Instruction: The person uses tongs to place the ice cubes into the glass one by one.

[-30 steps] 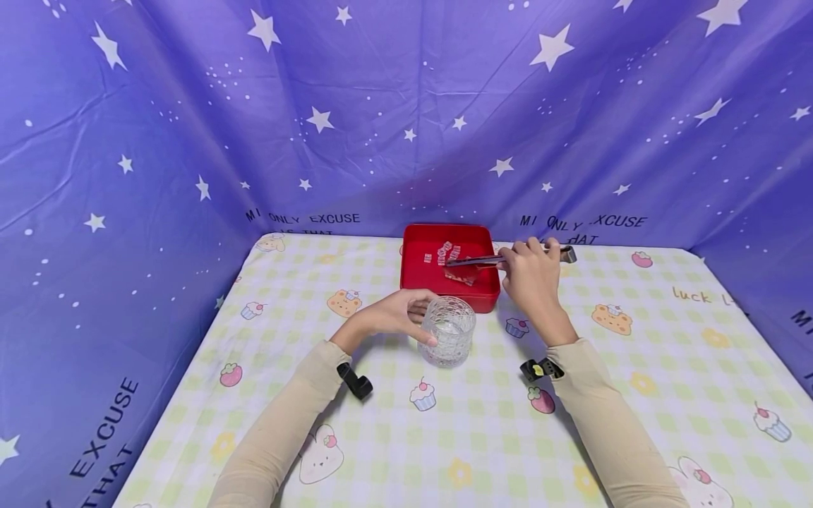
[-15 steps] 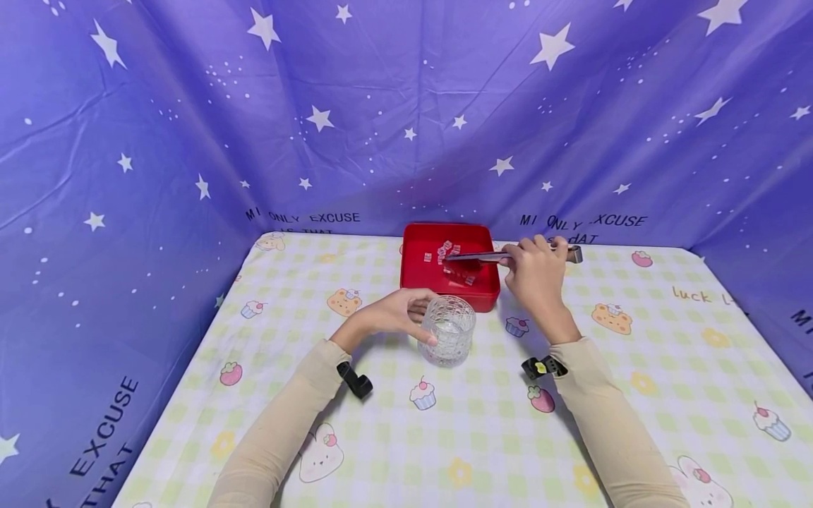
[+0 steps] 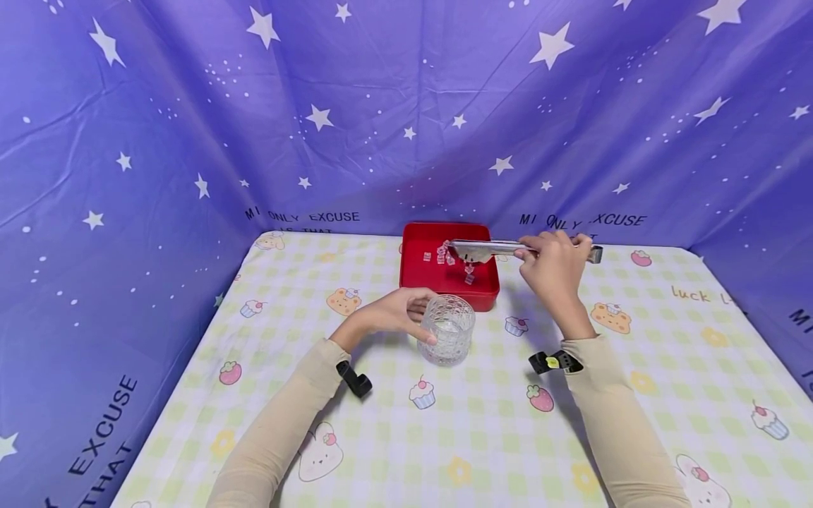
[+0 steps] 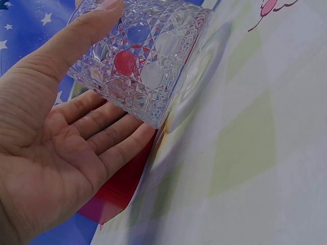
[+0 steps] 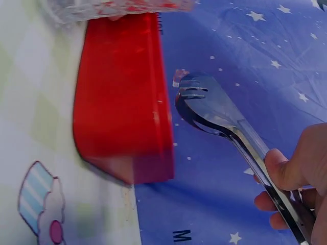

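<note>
Clear, faceted glass tumbler [image 3: 454,335] stands upright on the white-and-green checked cloth [image 3: 375,437]; I see the bare left hand [image 3: 396,314] clasping its left side, thumb on the near face and fingers behind, unmoved over the last second; just beyond, in the shallow red rectangular box [image 3: 479,302], small translucent pinkish blocks [image 3: 468,279] lie scattered; the silvery metal tongs [image 3: 504,247] have risen from among them and shifted rightward, the right hand [image 3: 555,268] gripping their arms, well apart from the left; my right wrist view shows one clear pinkish block [image 5: 178,76] at their tips, so I judge the pick has probably worked, though how firmly it is pinched I cannot tell.

Writing, left to right: the blue-violet star-patterned curtain [image 3: 381,106] reads "EXCUSE" and "THAT" low at left, then "MI ONLY EXCUSE" over a half-hidden "IS THAT", then "MI ONLY" and a clipped "XCUSE" above the right hand; the cloth says "luck", its next word lost after an L; I find no brand.
</note>
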A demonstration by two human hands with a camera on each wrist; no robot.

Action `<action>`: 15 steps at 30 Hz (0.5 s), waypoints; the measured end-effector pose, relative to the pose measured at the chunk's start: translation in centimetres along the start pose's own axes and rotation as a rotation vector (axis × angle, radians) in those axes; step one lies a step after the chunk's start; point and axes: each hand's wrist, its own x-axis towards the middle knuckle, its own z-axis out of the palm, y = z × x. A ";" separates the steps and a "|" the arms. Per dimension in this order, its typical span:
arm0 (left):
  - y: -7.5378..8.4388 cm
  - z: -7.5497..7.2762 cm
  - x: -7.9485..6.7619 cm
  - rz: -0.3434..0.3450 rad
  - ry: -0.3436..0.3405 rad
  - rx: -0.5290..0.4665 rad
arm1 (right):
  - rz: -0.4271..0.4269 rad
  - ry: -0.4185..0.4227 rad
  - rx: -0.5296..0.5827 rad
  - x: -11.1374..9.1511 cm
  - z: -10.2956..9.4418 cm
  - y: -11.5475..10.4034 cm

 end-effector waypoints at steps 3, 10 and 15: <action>0.0 0.0 0.0 -0.005 0.002 0.002 | 0.066 -0.029 0.050 0.3 -0.7 0.1; 0.0 0.0 0.0 -0.008 0.005 0.010 | 0.175 -0.112 0.132 0.8 -2.6 0.2; 0.1 0.0 -0.1 -0.015 0.012 0.018 | 0.194 -0.181 0.159 1.1 -3.9 0.3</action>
